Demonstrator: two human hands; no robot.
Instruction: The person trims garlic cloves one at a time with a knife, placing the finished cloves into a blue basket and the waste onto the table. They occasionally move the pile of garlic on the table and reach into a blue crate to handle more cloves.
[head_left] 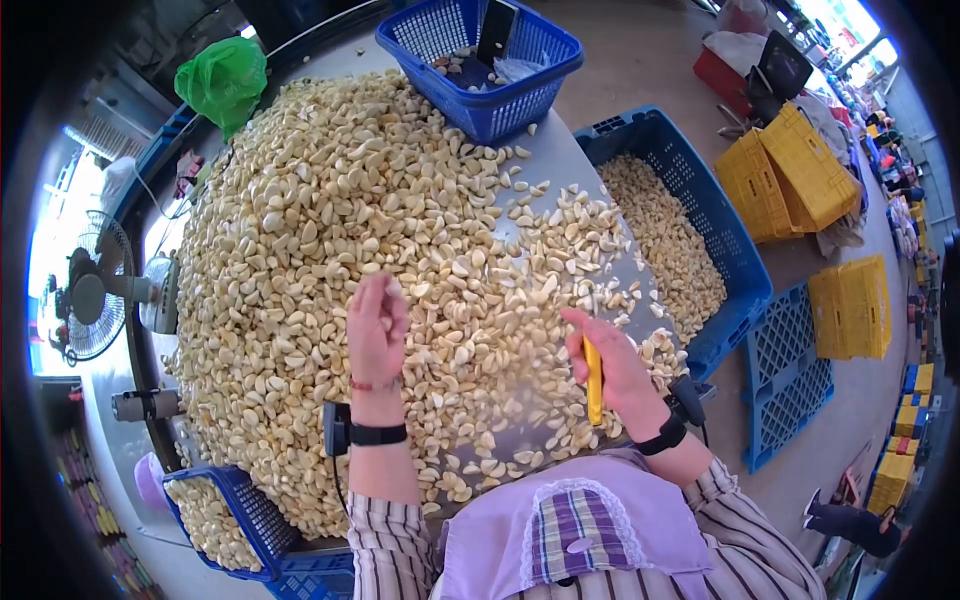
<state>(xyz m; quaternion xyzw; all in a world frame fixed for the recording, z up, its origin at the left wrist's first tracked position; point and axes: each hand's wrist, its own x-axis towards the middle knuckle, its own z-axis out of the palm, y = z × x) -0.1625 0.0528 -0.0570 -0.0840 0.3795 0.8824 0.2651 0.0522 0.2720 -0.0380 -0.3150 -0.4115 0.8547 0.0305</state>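
A large heap of peeled garlic cloves (300, 230) spreads over the metal table (545, 160) in front of me. Above the heap's middle is my left hand (377, 325), its fingers curled in, with a pale garlic clove (393, 288) apparently at the fingertips. My right hand (618, 368), over the thinner scatter of cloves on the right, is closed around a small yellow-handled knife (594, 385). The handle points down toward my body, and I cannot make out the blade. Both wrists wear black bands.
A blue basket (490, 115) holding a phone and several cloves stands at the table's far edge. Right of the table is a blue crate (735, 255) of cloves; another clove-filled basket (255, 520) sits lower left. Yellow crates (790, 170), a fan (95, 290) and a green bag (222, 82) surround.
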